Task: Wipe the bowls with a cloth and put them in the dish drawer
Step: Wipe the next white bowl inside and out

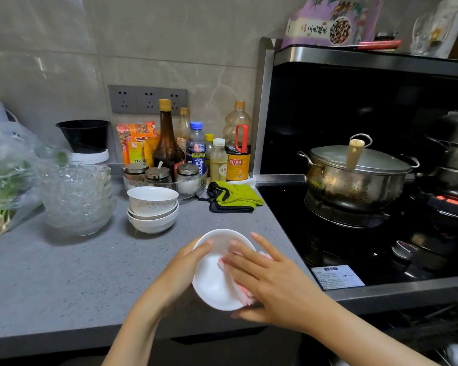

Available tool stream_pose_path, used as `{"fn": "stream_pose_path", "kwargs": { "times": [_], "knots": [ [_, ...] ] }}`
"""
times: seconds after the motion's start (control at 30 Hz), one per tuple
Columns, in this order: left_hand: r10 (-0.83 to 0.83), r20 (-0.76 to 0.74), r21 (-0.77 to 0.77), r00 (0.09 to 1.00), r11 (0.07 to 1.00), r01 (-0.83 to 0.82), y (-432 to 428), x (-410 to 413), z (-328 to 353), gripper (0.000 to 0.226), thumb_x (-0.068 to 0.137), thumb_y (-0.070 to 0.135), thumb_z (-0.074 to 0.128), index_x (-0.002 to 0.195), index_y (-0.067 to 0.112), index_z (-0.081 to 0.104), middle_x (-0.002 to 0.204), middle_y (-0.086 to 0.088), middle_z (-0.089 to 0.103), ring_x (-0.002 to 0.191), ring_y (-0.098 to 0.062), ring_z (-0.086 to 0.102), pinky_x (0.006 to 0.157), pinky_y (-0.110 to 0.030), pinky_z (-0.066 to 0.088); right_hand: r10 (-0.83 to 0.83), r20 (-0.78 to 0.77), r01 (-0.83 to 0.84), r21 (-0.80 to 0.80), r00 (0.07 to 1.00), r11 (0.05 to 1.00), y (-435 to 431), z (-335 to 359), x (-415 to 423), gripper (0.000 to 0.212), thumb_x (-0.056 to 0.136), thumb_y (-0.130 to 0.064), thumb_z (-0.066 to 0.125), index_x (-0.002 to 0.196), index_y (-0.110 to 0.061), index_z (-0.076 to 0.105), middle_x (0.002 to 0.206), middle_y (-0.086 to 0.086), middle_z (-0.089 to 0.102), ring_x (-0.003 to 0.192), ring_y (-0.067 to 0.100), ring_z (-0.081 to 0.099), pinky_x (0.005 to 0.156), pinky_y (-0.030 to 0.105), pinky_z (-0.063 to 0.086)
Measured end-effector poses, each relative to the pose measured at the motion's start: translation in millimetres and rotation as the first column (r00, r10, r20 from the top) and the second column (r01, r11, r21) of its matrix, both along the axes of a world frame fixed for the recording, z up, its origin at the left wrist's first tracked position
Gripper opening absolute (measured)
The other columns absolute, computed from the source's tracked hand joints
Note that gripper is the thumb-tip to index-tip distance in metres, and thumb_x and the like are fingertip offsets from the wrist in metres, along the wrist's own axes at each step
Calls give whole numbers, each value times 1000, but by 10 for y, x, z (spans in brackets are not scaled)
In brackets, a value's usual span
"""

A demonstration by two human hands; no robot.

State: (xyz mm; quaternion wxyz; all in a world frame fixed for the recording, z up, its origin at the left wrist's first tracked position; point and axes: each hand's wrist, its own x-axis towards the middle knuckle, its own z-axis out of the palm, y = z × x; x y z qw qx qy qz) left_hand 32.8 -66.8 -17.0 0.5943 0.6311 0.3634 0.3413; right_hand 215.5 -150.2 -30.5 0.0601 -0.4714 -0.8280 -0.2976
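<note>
A white bowl (214,276) is held tilted above the front edge of the grey counter (64,273). My left hand (181,268) grips its left rim, thumb over the edge. My right hand (270,280) presses a pink and white cloth (242,289) against the bowl's inside with straight fingers. Behind, a stack of three white bowls (153,208) stands on the counter. To its left is a stack of several clear glass bowls (77,198). At the bottom right a strip of a dish rack (434,336) shows below the counter.
Bottles and jars (196,151) line the back wall. A green cloth (233,196) lies next to the stove (354,247), where a lidded steel pot (354,173) sits. A plastic bag of greens (3,180) and a black tub (83,134) stand at the left.
</note>
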Motion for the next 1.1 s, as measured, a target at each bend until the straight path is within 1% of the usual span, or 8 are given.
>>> {"fn": "stream_pose_path", "kwargs": {
  "times": [0.2,0.43,0.57,0.67,0.77,0.87,1.0,1.1],
  "knots": [
    [96,49,9,994,995,-97,-45,20,-7,23,99,16,44,103,19,67,97,-3,73,88,-17,67,77,-28,49,-52,-155,26,-165,986,986,-127,0,-21,76,86,-71,40,147,-26,37,151,-2,39,141,18,33,116,32,19],
    [198,96,71,976,976,-205,-160,127,-23,24,99,17,46,95,30,65,99,9,69,95,-7,61,79,-20,44,-184,-364,43,-362,913,931,-277,62,-429,79,83,-75,37,137,-18,48,147,-2,45,131,18,46,100,28,41],
    [209,146,-7,967,978,-210,-196,133,-58,24,98,22,46,90,23,68,91,-2,71,82,-15,64,75,-31,47,-183,-542,-101,-452,820,886,-276,186,-553,78,86,-68,44,151,-34,18,159,-16,11,144,0,11,113,21,20],
    [195,173,-42,965,981,-190,-189,140,-60,24,99,24,46,100,19,69,94,1,74,86,-9,68,70,-19,48,-198,-470,-58,-477,860,877,-157,202,-557,86,89,-69,31,154,-22,3,159,-9,-11,144,0,-15,118,23,-6],
    [195,203,-44,960,981,-190,-196,134,-34,25,99,25,44,108,22,66,101,4,74,93,-5,68,72,-15,50,-317,-342,196,-345,884,918,-31,137,-543,92,90,-70,6,146,-3,34,155,8,27,144,18,26,117,37,25],
    [255,224,-32,941,967,-254,-216,138,-26,24,99,25,43,108,23,65,102,1,72,96,-14,67,79,-28,49,-377,-333,320,-214,864,923,-1,79,-585,81,92,-64,21,119,-3,67,120,8,68,109,20,66,82,32,57],
    [298,292,-59,909,954,-294,-249,182,-50,22,99,22,43,103,26,65,103,0,70,96,-17,65,78,-29,49,-231,-391,181,-162,891,970,-169,127,-637,25,62,-40,78,78,-23,71,77,-9,70,58,13,63,43,21,36],
    [286,315,-156,905,956,-248,-244,206,-48,25,99,27,44,113,18,62,106,-7,66,85,-19,64,60,-25,50,-182,-521,12,-314,834,949,-183,235,-627,29,80,-27,61,109,-25,61,107,-10,66,91,18,62,60,31,46]
  ]
}}
